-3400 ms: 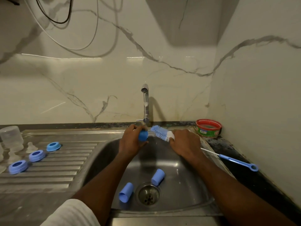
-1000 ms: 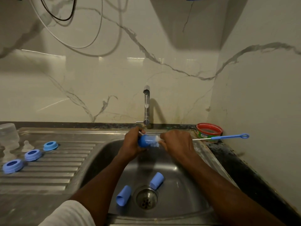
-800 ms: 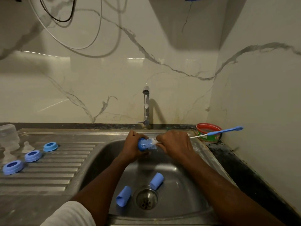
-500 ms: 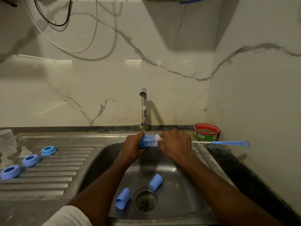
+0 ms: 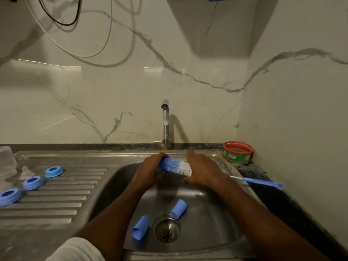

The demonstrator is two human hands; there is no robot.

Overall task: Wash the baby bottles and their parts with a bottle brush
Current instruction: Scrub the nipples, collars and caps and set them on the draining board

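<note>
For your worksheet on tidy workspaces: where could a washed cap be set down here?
Bare ribs of the draining board, between the blue rings and the sink. Crowded: the board's left edge, and around the drain, flanked by two caps.

Bare basin floor right of the drain [image 5: 167, 230]; two blue caps [image 5: 140, 227] beside it.

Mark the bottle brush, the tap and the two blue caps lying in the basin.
bottle brush [image 5: 176, 166], head view, on its bristle head between the hands.
tap [image 5: 165, 121], head view, on its upright pipe.
blue caps [image 5: 178, 206], head view, on the side of the one right of the drain.
</note>
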